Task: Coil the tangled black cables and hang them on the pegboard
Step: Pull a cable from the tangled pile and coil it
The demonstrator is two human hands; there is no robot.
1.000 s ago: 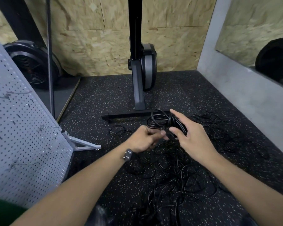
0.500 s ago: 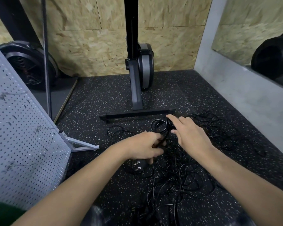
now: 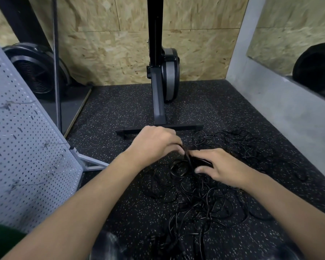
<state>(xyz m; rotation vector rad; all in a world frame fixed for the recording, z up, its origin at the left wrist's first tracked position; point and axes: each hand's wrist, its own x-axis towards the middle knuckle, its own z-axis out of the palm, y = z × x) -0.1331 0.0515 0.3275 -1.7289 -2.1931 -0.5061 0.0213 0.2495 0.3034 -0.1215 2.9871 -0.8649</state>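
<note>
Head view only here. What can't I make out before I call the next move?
- Cable count and plug ends: the tangle overlaps itself, black on the dark floor, and blurs toward the bottom edge.
- Coil: part of it is covered by the right hand and the left hand, so its turns can't be counted.
- Pegboard: cut off by the left edge. Its hooks are too small to judge.
</note>
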